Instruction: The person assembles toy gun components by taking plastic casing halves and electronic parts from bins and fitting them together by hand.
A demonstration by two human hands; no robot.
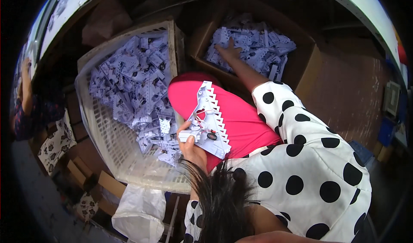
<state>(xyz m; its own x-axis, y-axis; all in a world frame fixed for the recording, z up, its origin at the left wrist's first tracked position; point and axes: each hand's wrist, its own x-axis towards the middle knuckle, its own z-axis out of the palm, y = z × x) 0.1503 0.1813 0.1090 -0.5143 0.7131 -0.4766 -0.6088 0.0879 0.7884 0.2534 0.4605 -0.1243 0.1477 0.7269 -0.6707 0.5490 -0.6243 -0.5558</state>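
My left hand (194, 152) is closed around the lower left side of a white toothed plastic part (214, 129). The part is long and flat, with a sawtooth edge on its right, thin red and pale wires and a small round black piece. It is held above my pink-clad leg (247, 122). My right arm reaches forward into a cardboard box (310, 71). There my right hand (230, 51) lies with fingers apart on a heap of white plastic parts (258, 45). Whether it touches a single one of them I cannot tell.
A white plastic crate (124, 152) with a clear liner stands left of my leg, heaped with similar white parts (133, 79). A white sack (140, 213) and open cartons (109, 185) are at lower left. At far left another person's arm (26, 88) shows. A pale table edge (73, 10) curves overhead.
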